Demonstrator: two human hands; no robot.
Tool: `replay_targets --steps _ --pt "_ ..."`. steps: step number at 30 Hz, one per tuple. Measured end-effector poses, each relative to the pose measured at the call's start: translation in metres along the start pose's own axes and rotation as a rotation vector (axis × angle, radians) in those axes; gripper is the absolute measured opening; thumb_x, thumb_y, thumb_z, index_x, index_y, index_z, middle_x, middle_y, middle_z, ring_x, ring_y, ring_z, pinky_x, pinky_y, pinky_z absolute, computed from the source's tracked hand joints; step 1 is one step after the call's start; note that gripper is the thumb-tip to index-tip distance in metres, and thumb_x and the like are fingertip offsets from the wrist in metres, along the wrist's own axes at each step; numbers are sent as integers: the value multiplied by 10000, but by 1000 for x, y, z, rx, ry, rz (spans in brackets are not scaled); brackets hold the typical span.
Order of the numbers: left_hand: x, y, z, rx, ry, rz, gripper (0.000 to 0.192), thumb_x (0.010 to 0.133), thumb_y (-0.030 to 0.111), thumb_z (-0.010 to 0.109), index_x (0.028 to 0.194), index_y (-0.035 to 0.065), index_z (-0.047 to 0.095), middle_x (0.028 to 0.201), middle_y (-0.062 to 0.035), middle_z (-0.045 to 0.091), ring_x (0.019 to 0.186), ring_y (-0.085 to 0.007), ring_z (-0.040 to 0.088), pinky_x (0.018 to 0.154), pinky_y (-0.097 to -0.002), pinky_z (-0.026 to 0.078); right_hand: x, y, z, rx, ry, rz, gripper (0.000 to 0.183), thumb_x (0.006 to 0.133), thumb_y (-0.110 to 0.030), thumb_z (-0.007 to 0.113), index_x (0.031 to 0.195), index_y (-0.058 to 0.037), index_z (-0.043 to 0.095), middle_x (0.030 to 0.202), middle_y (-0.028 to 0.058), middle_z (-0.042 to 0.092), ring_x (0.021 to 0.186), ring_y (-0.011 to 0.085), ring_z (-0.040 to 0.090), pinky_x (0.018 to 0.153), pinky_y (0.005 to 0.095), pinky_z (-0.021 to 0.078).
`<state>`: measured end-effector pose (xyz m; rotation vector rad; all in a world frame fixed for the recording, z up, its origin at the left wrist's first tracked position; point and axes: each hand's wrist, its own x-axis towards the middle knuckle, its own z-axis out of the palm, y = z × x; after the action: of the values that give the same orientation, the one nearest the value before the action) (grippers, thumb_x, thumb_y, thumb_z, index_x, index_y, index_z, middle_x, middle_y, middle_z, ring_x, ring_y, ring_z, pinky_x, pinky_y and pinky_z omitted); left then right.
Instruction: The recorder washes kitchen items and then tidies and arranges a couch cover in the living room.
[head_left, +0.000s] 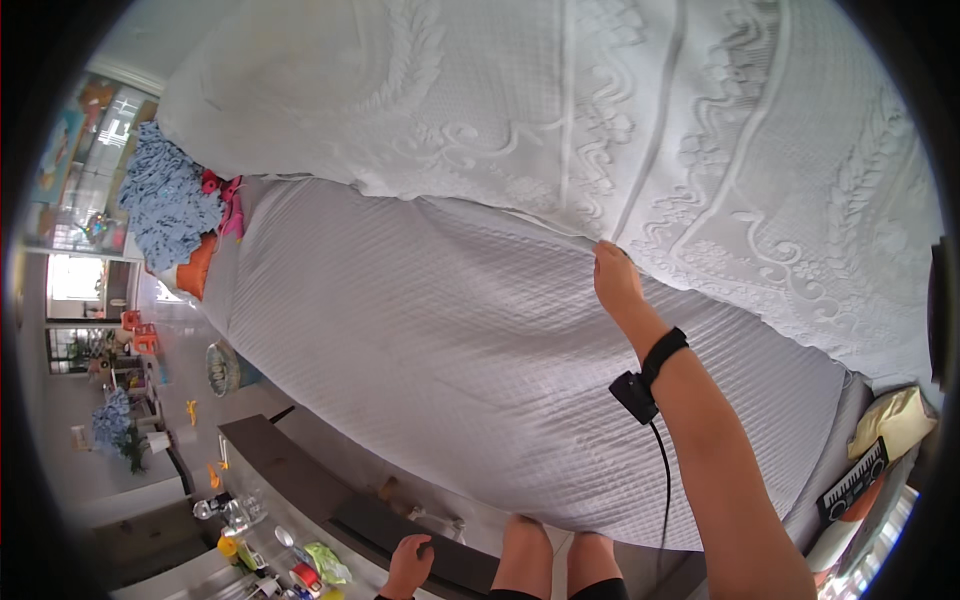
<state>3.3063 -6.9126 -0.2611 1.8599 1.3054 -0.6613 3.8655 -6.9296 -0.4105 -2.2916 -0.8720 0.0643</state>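
Observation:
My right hand (619, 277) grips the lower edge of a white lace-patterned cover (487, 97) with raised flowers and scrolls. This cover spreads across the top of the view, and its hem drapes over a light grey quilted sofa cover (420, 330). Shallow folds run through the grey fabric left of my right hand. A black strap with a small box (635, 397) and a cable is on my right wrist. My left hand (409, 566) hangs low beside the dark coffee table (300, 469), fingers loosely bent and nothing visible in them.
Crumpled blue patterned cloth (169, 195) and an orange cushion (196, 266) lie at the left end. On the right are a gold cushion (892, 421) and a toy keyboard (853, 480). Glassware and packets (326, 562) crowd the table. A bin (225, 367) stands on the floor.

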Motion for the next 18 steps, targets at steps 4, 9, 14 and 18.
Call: replay_targets --steps 4,9,14,18 --pt "48 -4 -13 -67 98 76 203 772 120 587 958 39 591 991 -142 577 904 -307 551 739 -373 457 33 -6 35 -119 -315 423 276 862 -141 456 1118 -56 518 1139 159 527 970 348 538 790 418 455" --pt "172 6 -46 129 253 505 288 749 64 584 1031 32 537 1061 -168 547 994 -346 508 829 -408 428 27 -8 75 -281 -126 409 351 800 -210 568 1134 -119 511 924 179 614 883 339 584 747 431 457" --pt "283 71 -92 326 280 509 503 749 66 581 1221 54 409 1293 -176 369 1153 -382 379 950 -443 348 38 -15 60 -294 -121 502 220 785 -218 595 975 -120 548 812 154 627 793 345 595 674 434 460" --pt "321 110 -105 550 249 563 607 752 97 603 1300 131 345 1373 -164 244 1215 -440 282 981 -497 308 35 -8 69 -266 185 430 114 798 -179 579 866 -110 518 733 123 617 697 344 582 617 446 445"
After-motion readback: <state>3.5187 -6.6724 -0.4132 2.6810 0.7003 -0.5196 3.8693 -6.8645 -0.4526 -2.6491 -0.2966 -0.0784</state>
